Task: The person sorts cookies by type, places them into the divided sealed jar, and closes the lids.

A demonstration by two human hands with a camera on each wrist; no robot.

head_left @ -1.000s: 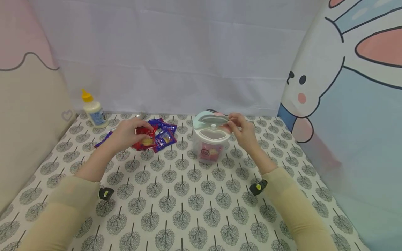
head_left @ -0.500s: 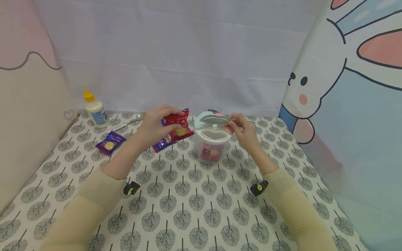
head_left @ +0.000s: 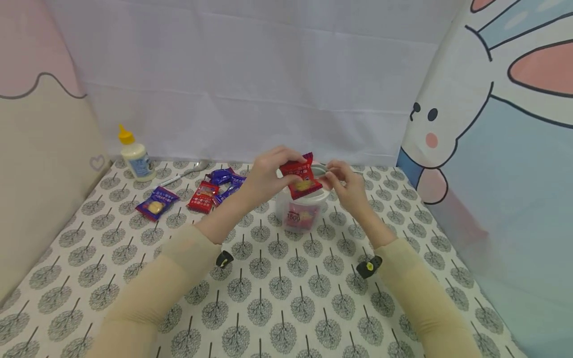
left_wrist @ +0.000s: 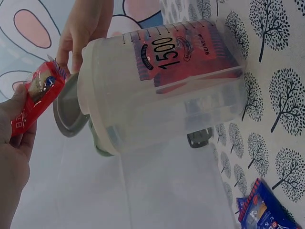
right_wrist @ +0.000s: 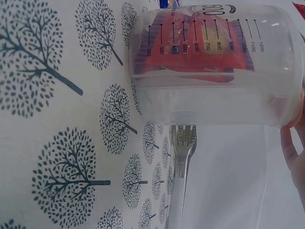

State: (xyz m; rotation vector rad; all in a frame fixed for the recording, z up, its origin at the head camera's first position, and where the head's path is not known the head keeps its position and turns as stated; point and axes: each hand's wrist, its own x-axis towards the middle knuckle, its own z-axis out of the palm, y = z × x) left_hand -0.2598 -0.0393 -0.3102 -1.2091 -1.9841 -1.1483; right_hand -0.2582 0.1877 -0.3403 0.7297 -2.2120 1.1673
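Observation:
My left hand (head_left: 268, 175) pinches a red snack packet (head_left: 303, 180) between thumb and fingers, just above the top of a clear plastic storage container (head_left: 299, 219). Its lid has an oval grey flap (left_wrist: 69, 112), which stands raised in the left wrist view. At the right side of the lid, my right hand (head_left: 349, 186) holds the raised flap's edge with thumb and fingertips. Inside the container, another red packet (left_wrist: 190, 55) shows through the wall marked 1500. The held packet and left hand hide much of the lid in the head view.
Left of the container lie a red packet (head_left: 203, 196), a blue packet (head_left: 157, 203) and a few more blue packets (head_left: 223, 176). A spoon (head_left: 182, 174) and a yellow-capped bottle (head_left: 141, 164) are at the back left. A fork (right_wrist: 184, 138) lies behind the container.
My left hand has picked up the red packet from the pile and carried it right, to above the container. My right hand has stayed at the lid flap.

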